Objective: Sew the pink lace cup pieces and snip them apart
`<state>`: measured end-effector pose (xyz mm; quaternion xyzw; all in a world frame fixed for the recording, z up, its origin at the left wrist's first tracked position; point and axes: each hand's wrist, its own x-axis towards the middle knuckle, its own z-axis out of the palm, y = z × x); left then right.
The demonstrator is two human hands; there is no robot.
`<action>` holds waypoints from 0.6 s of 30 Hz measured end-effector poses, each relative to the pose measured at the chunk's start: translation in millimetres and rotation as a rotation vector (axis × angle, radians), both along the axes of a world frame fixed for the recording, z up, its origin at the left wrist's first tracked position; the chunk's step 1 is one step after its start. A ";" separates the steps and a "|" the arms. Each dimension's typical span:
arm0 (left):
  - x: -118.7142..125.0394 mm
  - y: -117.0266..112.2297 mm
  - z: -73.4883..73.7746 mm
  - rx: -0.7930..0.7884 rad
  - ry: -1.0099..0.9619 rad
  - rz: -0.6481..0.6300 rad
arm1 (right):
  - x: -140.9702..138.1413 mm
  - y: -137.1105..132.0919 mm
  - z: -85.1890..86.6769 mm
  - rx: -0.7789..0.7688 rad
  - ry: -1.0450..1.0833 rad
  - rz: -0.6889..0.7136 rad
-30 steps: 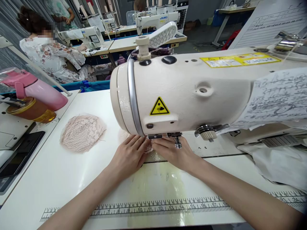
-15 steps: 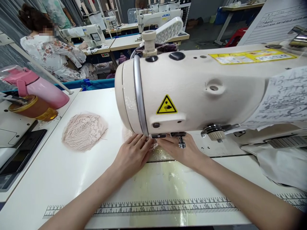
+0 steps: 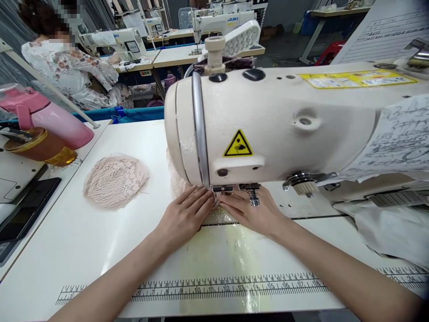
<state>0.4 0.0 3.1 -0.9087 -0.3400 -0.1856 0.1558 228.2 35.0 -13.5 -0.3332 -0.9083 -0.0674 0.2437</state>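
A cream sewing machine (image 3: 275, 125) fills the middle of the white table (image 3: 83, 241). Both my hands lie flat under its head. My left hand (image 3: 186, 214) rests with fingers stretched out on a piece of pink lace fabric (image 3: 177, 183) that runs under the machine head. My right hand (image 3: 251, 212) lies beside it, fingers extended toward the presser foot (image 3: 251, 197), its fingertips partly hidden under the head. The needle area is hidden by the machine.
A round pile of pink lace pieces (image 3: 114, 181) lies left of my hands. A pink bottle (image 3: 50, 120) and a brown tape roll (image 3: 36, 150) sit at far left. A printed ruler (image 3: 228, 286) runs along the table's front. Another person (image 3: 67, 67) sits at a machine behind.
The view has shifted slightly; more pink lace now shows to the left behind the machine head. Both hands stay flat at the presser foot.
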 end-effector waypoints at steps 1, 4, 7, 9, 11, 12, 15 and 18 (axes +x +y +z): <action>-1.1 -0.1 0.5 0.000 0.000 -0.003 | -0.5 -0.7 1.6 0.007 0.013 0.015; -3.6 0.3 2.3 -0.007 0.000 0.000 | -1.7 -3.1 2.3 -0.021 0.031 0.031; -5.1 1.2 3.6 -0.009 -0.012 0.001 | -3.1 -6.5 -0.4 -0.022 0.021 -0.002; -5.8 1.7 4.3 -0.013 -0.012 0.006 | -4.3 -8.7 -2.3 -0.019 0.006 -0.017; -6.1 2.3 5.1 -0.015 0.003 0.015 | -5.3 -10.5 -3.6 -0.009 -0.005 -0.029; -6.1 2.5 5.6 -0.016 0.014 0.019 | -5.8 -11.2 -3.9 -0.004 -0.012 -0.033; -5.9 3.3 6.8 -0.020 0.031 0.028 | -6.8 -12.5 -4.0 0.009 -0.027 -0.047; -5.3 3.9 7.3 -0.025 0.037 0.045 | -8.0 -12.6 -2.3 0.001 -0.042 -0.047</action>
